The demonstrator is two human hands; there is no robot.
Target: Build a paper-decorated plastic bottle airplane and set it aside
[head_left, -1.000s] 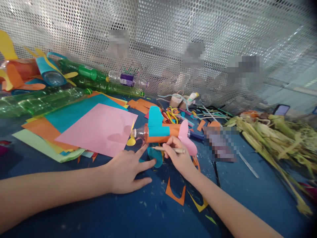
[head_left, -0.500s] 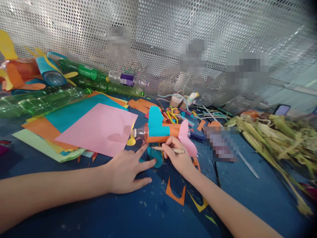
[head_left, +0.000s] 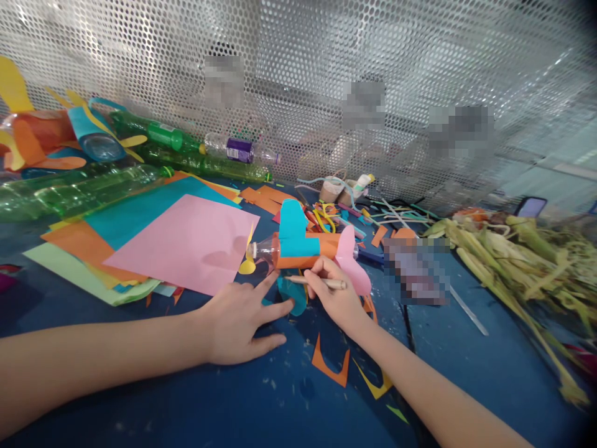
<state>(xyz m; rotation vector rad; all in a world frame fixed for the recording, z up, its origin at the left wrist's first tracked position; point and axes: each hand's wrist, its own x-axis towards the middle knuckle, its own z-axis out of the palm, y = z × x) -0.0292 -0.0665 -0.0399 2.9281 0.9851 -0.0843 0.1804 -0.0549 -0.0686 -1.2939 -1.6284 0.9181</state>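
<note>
A clear plastic bottle (head_left: 265,249) lies on its side, wrapped in orange paper (head_left: 291,262). A blue paper wing (head_left: 293,221) rises from its top, and a second blue wing (head_left: 298,305) spreads on the near side. Pink paper (head_left: 358,277) is fixed at the right end; a yellow paper propeller (head_left: 247,266) sits at the neck. My left hand (head_left: 247,320) lies with fingers spread, its fingertips at the bottle and the near wing. Pinched in my right hand (head_left: 333,292) is a thin wooden pencil or pen (head_left: 326,283), its tip over the near wing.
Stacked coloured sheets topped by pink paper (head_left: 186,242) lie left. Behind them are green bottles (head_left: 97,190) and a finished-looking bottle plane (head_left: 51,134). Scissors (head_left: 324,221) and scraps lie behind the bottle, dried husks (head_left: 522,267) at right. Orange offcuts (head_left: 331,367) lie in front.
</note>
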